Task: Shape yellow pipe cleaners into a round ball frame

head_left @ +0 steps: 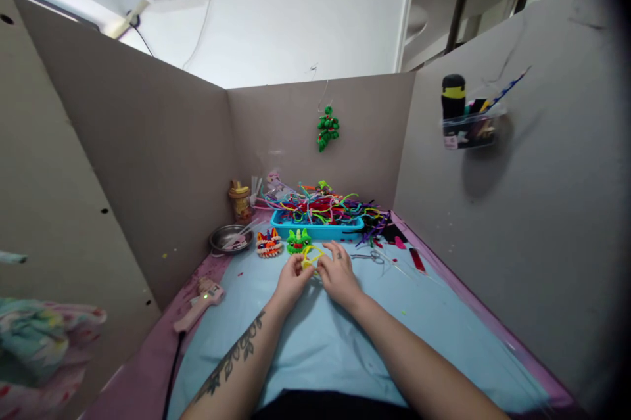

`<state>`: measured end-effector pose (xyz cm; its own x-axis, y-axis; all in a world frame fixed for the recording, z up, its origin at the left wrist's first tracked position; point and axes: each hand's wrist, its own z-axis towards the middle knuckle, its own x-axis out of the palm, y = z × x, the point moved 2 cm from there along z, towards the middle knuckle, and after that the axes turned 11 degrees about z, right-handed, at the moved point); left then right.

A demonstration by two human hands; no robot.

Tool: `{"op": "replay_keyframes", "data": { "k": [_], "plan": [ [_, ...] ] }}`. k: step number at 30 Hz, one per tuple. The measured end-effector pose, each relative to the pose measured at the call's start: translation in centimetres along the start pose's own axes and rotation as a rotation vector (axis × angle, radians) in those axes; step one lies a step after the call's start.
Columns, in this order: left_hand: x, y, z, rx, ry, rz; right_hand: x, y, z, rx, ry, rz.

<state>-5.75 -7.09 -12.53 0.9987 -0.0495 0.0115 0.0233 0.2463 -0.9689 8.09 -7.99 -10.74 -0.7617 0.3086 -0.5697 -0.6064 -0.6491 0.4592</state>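
Observation:
Between my two hands is a yellow pipe cleaner, bent into loops. My left hand pinches its left side with thumb and fingers. Closed on the right side of it is my right hand, its index finger raised and curved. The fingers hide part of the yellow piece. Just beyond it sits a green pipe-cleaner animal head. To its left stands an orange and white one. Scissors lie to the right of my right hand.
A blue tray heaped with colourful pipe cleaners stands at the back. At left are a metal bowl, a cup and a pink glue gun with a cord. Grey panels enclose the table; a green ornament hangs behind.

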Motion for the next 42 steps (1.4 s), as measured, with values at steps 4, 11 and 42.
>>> {"op": "replay_keyframes", "data": {
  "k": [4, 11, 42],
  "plan": [
    [0.1, 0.3, 0.1, -0.003, -0.012, 0.038, 0.3, -0.1, -0.1, -0.018, 0.022, -0.014],
    [0.2, -0.3, -0.1, -0.018, -0.002, 0.060, 0.1, -0.2, 0.0, -0.008, -0.002, 0.017],
    [-0.2, 0.1, -0.2, 0.103, -0.100, 0.270, 0.3, -0.1, 0.1, 0.009, -0.006, 0.116]
  ]
}}
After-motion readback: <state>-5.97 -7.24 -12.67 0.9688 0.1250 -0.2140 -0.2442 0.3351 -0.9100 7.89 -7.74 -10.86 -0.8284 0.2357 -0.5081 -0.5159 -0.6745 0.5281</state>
